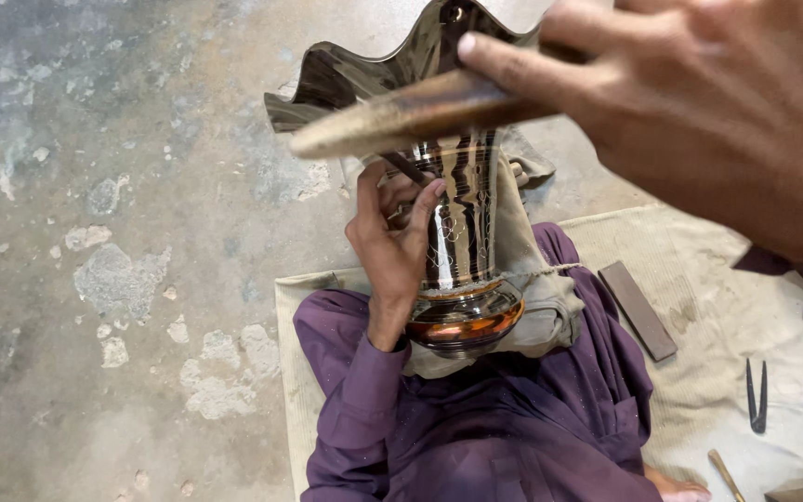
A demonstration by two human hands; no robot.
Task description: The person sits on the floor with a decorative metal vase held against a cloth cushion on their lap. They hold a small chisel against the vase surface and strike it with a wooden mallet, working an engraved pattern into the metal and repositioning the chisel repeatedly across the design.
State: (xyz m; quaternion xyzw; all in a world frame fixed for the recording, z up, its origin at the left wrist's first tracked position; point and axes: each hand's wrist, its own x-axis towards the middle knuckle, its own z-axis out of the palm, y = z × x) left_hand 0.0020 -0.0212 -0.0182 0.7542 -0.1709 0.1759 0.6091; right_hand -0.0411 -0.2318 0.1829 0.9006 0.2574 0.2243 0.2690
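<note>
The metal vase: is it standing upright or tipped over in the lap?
Upright. The metal vase stands with its rounded base on the cloth and its wavy flared rim uppermost; the left hand steadies its neck.

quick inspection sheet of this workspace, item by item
surface: beige mat on a patchy concrete floor
job's things: shiny metal vase with wavy rim, resting on a cloth in the lap
clutter: flat dark bar, pointed dark tool, wooden stick on the mat
hands: left hand on the vase neck with a thin tool; right hand holds a wooden mallet
cables: nothing seen
surroundings: purple clothing, a bare foot
</note>
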